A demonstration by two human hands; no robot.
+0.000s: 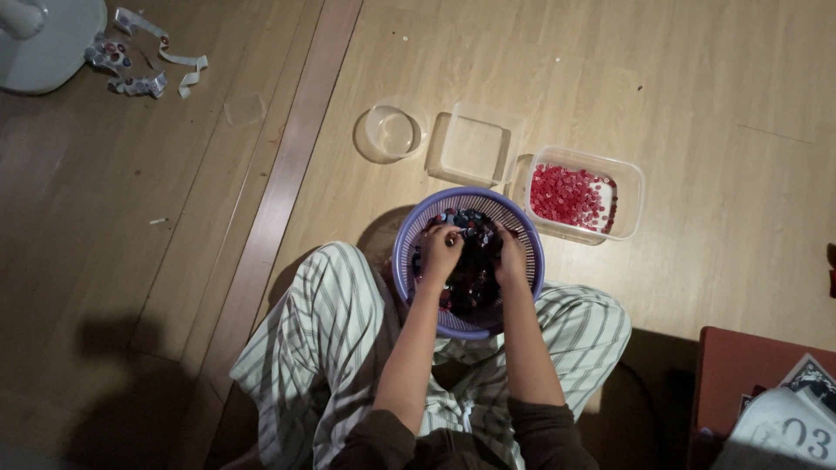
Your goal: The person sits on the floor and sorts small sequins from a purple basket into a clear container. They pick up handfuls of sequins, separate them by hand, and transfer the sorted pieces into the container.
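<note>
Pinching with curled fingers, the left hand point(441, 246) sits inside the round lilac slotted plastic basket point(409, 235), fingertips narrow and drawn together over the small dark, blue and red discs point(470, 280) heaped in it; whether one disc is actually caught between the fingers cannot be told at this size. The right hand point(511, 259) lies palm-down on the same heap, fingers buried among the pieces, so its grip cannot be told either. Both forearms come up from dark sleeves over striped trousers point(322, 339); the basket rests between the knees on the wooden floor point(714, 104).

Just beside the basket, upper right, stands a clear rectangular plastic tub point(632, 178) holding only red discs point(570, 196). Near it are an empty clear square tub point(509, 126) and an empty clear round cup point(394, 132).

Judgement: light is low and the pieces are tiny, so picking goes best one disc at a time, spreading the heap thin with the flat hand and lifting clear of the rim before moving sideways.

Off left lie a white fan base point(52, 43) and crumpled strips point(131, 61).
</note>
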